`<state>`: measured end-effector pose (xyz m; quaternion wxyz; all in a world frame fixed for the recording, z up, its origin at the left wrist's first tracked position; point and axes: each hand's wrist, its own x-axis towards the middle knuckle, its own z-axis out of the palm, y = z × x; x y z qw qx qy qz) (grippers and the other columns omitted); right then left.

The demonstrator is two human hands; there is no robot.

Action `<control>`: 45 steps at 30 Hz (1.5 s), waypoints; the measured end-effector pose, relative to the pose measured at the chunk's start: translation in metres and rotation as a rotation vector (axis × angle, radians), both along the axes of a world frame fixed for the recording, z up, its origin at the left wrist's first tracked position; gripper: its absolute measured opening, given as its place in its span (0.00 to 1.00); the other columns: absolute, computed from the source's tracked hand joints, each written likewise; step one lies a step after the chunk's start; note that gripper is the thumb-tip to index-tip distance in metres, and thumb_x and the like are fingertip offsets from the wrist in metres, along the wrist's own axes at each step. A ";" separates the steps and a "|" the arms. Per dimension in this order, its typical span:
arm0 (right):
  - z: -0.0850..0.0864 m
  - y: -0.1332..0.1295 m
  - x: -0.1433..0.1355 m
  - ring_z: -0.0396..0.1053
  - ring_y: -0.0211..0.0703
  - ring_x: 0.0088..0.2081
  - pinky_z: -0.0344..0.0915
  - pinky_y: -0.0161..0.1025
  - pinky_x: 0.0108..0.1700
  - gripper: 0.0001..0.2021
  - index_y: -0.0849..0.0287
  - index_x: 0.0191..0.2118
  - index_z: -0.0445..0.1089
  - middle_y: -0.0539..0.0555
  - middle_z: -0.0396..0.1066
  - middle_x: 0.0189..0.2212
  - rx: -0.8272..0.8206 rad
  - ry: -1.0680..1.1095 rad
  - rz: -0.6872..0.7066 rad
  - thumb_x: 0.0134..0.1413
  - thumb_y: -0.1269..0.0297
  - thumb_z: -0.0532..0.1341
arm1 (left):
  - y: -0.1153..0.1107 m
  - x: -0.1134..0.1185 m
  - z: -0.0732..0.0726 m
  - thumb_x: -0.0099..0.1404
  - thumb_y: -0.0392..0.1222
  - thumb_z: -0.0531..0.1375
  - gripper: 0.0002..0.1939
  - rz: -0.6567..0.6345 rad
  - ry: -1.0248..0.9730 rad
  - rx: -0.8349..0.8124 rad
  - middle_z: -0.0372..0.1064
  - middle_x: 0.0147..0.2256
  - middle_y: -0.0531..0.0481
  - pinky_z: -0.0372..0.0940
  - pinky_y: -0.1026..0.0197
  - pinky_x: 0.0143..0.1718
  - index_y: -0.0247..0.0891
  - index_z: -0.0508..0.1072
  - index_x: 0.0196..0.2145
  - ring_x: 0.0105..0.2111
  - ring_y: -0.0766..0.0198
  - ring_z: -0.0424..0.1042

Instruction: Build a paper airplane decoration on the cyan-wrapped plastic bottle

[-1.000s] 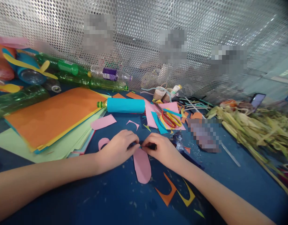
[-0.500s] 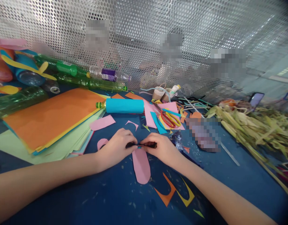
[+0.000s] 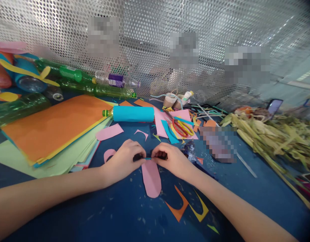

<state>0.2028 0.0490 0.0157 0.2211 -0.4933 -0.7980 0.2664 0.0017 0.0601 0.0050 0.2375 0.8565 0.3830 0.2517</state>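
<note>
A pink paper strip with a rounded end lies in front of me, its upper end between my hands. My left hand pinches the left side of that end, where a thin blue edge shows. Its right side is pinched by my right hand, fingers curled. Behind my hands lies a bottle wrapped in blue paper with a green neck. Red and yellow scissors rest on pink paper to its right.
Stacked coloured paper lies at the left, with green bottles behind. Orange and yellow scraps lie near my right forearm. Dry husks spread at the right, before a perforated metal screen.
The fingertips have shifted slightly at the pink strip's upper end, and the thin blue edge shows a little more. The whole view has moved slightly.
</note>
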 end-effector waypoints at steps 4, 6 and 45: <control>0.003 0.001 0.001 0.65 0.35 0.31 0.62 0.34 0.34 0.08 0.57 0.29 0.69 0.48 0.66 0.29 0.011 -0.025 0.063 0.47 0.79 0.61 | -0.001 -0.001 -0.004 0.59 0.32 0.60 0.03 -0.033 -0.045 0.027 0.69 0.31 0.52 0.60 0.58 0.40 0.38 0.71 0.29 0.37 0.61 0.64; 0.005 0.001 0.001 0.65 0.36 0.32 0.62 0.34 0.34 0.08 0.57 0.30 0.69 0.48 0.67 0.29 0.033 -0.056 0.088 0.48 0.78 0.61 | -0.001 -0.001 -0.005 0.59 0.32 0.59 0.04 -0.055 -0.041 0.055 0.68 0.30 0.52 0.60 0.59 0.39 0.38 0.71 0.29 0.36 0.62 0.64; 0.010 -0.005 0.002 0.67 0.41 0.37 0.64 0.39 0.41 0.03 0.59 0.33 0.72 0.52 0.71 0.32 0.261 -0.290 0.169 0.54 0.71 0.60 | -0.004 -0.006 0.002 0.57 0.31 0.57 0.07 -0.080 -0.013 0.142 0.68 0.33 0.51 0.63 0.57 0.39 0.38 0.68 0.35 0.36 0.61 0.65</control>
